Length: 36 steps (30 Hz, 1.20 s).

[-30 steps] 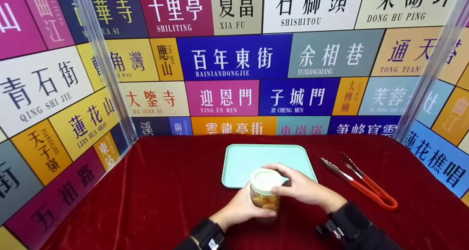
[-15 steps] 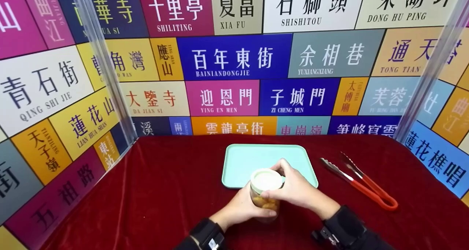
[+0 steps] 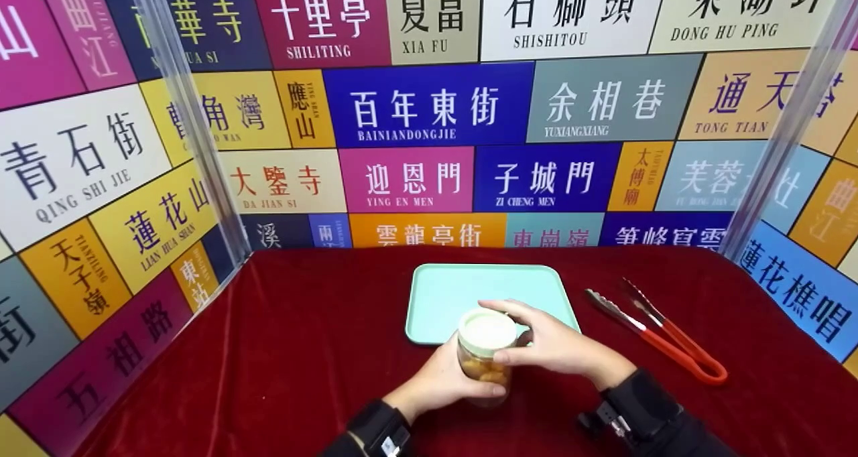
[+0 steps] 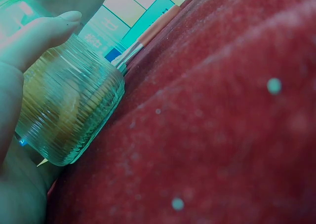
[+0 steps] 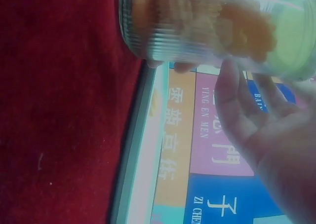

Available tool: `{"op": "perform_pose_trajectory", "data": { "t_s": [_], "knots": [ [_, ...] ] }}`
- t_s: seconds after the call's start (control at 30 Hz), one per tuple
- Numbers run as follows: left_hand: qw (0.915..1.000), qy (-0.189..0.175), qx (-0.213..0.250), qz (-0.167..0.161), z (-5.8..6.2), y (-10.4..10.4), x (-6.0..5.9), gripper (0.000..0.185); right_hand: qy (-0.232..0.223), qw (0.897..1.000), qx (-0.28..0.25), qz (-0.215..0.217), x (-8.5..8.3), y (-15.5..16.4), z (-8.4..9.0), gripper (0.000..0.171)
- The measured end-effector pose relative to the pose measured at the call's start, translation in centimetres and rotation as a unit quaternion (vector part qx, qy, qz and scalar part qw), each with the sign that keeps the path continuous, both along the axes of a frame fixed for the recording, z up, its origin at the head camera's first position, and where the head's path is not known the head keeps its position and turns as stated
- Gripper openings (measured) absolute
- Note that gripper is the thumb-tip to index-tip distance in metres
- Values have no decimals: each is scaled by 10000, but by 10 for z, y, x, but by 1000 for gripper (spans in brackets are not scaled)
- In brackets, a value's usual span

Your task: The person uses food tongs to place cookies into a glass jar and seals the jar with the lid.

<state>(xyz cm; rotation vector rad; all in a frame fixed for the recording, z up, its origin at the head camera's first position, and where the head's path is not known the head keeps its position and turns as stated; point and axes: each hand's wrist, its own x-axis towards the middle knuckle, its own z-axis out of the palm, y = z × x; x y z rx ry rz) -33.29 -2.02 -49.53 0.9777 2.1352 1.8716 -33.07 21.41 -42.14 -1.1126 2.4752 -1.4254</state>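
So, table: covered in a dark red velvety cloth, boxed in by panels printed with colourful place-name signs
tray: pale mint-green tray sits flat in the middle of the cloth, nothing on the part that shows; its near edge is hidden behind the jar
tongs: red-handled metal tongs lie off to the right of the tray, well apart from both hands, untouched
jar: clear ribbed jar stands upright on the cloth just in front of the tray, with orange-yellow pieces of food inside; can't tell what they are exactly
lid: pale green-white lid is on top of the jar and looks seated level, no gap showing from the head view
left hand: left hand wraps around the jar body from the left, fingers curled on the ribbed glass, steadying it; the left wrist view shows a fingertip pressed on the wall
right hand: right hand comes in from the right, thumb and fingers curved around the lid rim, grasping it
progress: my read is the lid job is mid-way, jar braced, lid gripped, lid not off yet
left to do: lid has to come free, and nothing has reached the tray or the tongs so far
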Motion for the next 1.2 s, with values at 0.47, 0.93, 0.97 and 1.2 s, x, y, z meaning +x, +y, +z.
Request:
{"op": "perform_pose_trajectory", "data": {
  "t_s": [0.47,0.93,0.97,1.2],
  "knots": [
    [9996,49,212,-163,3,0,0,84,237,9957,244,-863,9,-14,3,69],
    [9999,154,-21,14,2,-1,0,90,465,9863,429,-1522,18,-28,5,84],
    [9998,174,-28,31,3,-1,1,90,428,9880,426,-1418,17,-26,5,89],
    [9998,93,142,-98,3,0,2,87,168,9973,190,-685,10,-13,4,87]
  ]
}}
